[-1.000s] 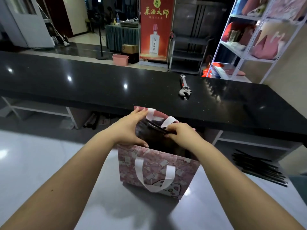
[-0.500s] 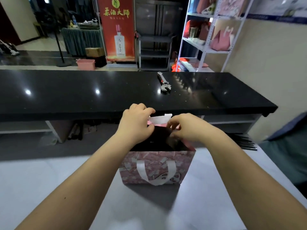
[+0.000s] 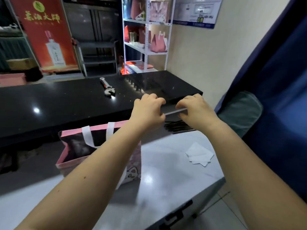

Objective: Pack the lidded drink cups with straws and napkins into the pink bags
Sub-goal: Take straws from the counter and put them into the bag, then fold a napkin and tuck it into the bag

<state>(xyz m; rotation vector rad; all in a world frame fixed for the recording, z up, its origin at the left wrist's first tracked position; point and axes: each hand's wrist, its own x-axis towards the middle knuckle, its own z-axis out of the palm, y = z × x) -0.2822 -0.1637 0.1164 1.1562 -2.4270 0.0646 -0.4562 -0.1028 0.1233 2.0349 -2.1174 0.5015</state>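
Note:
The pink bag point(image 3: 132, 171) with white handles stands open on the white table point(image 3: 166, 180), partly behind my left forearm. Something dark point(image 3: 78, 145) sits inside it; I cannot make out what it is. A pile of black straws point(image 3: 177, 127) lies at the table's far edge. My left hand point(image 3: 147, 112) and my right hand point(image 3: 196, 112) hover side by side just above that pile, fingers curled, with nothing visible in them. White napkins point(image 3: 199, 155) lie on the table to the right, below my right hand.
A black counter point(image 3: 66, 105) runs behind the table, with a wrench point(image 3: 108, 88) on it. A white shelf rack point(image 3: 146, 52) at the back holds more pink bags. Dark blue fabric point(image 3: 274, 97) and a grey cushion point(image 3: 240, 113) crowd the right side.
Both hands have left the mouth of the bag and moved up and to the right, over the straws. The view has swung right, so the bag now sits lower left.

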